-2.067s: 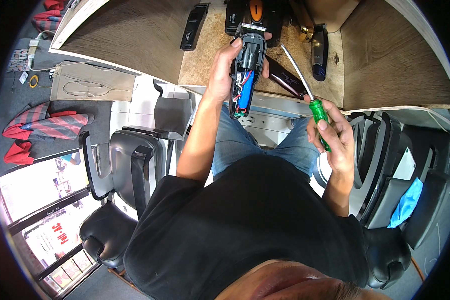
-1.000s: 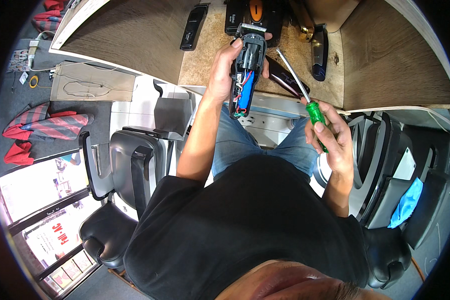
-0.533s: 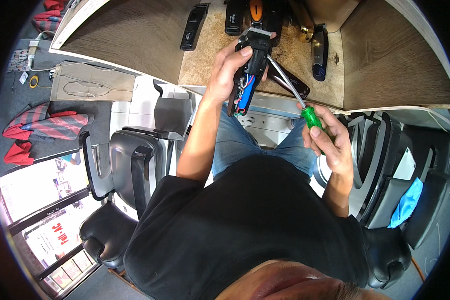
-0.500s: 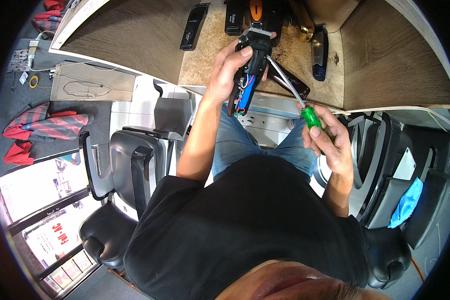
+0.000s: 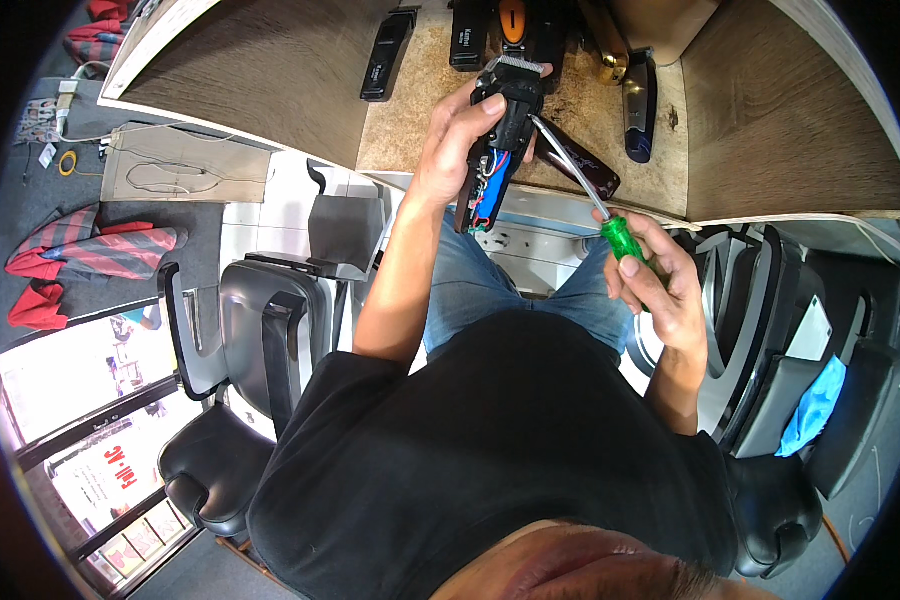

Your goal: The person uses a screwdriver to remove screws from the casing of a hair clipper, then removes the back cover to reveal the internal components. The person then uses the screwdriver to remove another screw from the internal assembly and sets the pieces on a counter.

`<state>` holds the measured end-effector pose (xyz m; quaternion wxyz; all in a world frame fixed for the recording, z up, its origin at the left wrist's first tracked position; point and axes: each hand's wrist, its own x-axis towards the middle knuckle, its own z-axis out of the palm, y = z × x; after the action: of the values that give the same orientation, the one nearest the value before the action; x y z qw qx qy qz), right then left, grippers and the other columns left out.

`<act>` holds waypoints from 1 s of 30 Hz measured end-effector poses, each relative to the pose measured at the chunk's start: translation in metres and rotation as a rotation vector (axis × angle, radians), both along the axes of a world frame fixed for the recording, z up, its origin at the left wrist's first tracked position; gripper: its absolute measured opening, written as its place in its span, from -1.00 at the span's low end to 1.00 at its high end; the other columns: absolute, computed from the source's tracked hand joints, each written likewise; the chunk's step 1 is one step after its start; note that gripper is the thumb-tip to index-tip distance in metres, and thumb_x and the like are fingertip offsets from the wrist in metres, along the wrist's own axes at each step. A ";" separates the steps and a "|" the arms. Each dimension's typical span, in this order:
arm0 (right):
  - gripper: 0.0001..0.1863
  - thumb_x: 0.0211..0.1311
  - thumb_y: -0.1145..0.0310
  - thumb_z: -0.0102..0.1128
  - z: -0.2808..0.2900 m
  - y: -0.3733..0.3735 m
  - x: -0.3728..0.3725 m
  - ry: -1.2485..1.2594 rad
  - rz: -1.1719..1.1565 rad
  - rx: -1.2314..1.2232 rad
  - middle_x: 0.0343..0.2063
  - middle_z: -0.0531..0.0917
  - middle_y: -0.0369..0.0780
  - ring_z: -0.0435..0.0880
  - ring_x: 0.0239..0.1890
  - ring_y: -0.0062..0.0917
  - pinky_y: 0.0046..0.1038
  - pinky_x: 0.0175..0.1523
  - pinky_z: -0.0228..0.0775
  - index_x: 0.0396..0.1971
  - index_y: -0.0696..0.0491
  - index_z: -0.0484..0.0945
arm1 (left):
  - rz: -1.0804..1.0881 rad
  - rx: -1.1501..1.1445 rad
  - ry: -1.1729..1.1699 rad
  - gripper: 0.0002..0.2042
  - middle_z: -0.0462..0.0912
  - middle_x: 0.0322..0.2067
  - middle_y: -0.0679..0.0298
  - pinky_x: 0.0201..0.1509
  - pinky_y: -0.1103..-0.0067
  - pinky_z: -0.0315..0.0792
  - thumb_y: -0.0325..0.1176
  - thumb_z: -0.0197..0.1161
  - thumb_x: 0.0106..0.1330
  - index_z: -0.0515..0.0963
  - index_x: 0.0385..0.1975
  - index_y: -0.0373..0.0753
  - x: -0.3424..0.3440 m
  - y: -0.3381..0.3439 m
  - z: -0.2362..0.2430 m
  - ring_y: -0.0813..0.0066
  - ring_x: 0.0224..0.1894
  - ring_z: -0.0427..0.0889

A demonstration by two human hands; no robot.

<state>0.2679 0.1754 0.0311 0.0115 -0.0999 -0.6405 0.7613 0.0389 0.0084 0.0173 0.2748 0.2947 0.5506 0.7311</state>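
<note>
My left hand is closed round a black hair clipper, thumb pressed on its upper body, with the toothed metal blade pointing away from me. Its lower housing is uncovered, showing a blue battery cell and thin coloured wires. In my right hand is a screwdriver with a green clear handle, gripped between thumb and fingers. The long metal shaft slants up-left, and its tip is at the right side of the clipper; whether it touches cannot be told. Beneath the shaft, a dark glossy housing piece lies on the worktop.
The worn brown worktop carries a black clipper at left, a dark trimmer at right, and a gold clipper at the back. Wooden side panels flank it. Black chairs stand on both sides.
The screwdriver's shaft has shifted very slightly, its tip a little lower and to the left beside the clipper. My left hand and the clipper stay practically where they were.
</note>
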 end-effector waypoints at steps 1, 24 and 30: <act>-0.51 0.51 0.30 0.18 -0.001 0.000 0.000 0.000 0.000 0.000 -0.50 0.61 -0.34 0.42 -0.53 -0.80 -0.69 -0.46 0.18 0.34 0.17 0.43 | -0.001 0.006 0.000 -0.40 0.65 -0.48 0.23 -0.32 0.64 0.43 -0.07 0.05 0.44 0.47 0.33 -0.39 0.000 0.000 0.000 0.58 -0.46 0.57; -0.53 0.53 0.33 0.16 -0.001 0.002 0.002 -0.020 0.019 0.019 -0.51 0.60 -0.34 0.39 -0.56 -0.80 -0.69 -0.46 0.18 0.33 0.18 0.42 | 0.006 0.019 0.027 -0.32 0.67 -0.46 0.20 -0.36 0.65 0.47 0.07 0.07 0.45 0.46 0.34 -0.40 0.003 0.003 0.002 0.53 -0.46 0.65; -0.51 0.52 0.33 0.17 0.000 0.003 0.002 -0.020 0.033 0.022 -0.50 0.61 -0.33 0.39 -0.56 -0.80 -0.69 -0.46 0.18 0.35 0.19 0.40 | 0.052 -0.037 0.089 -0.22 0.68 -0.49 0.18 -0.40 0.64 0.48 0.25 -0.12 0.53 0.43 0.35 -0.42 0.003 0.003 0.000 0.52 -0.49 0.65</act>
<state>0.2700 0.1779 0.0309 -0.0064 -0.0965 -0.6507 0.7532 0.0422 0.0116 0.0170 0.2364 0.3075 0.5834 0.7136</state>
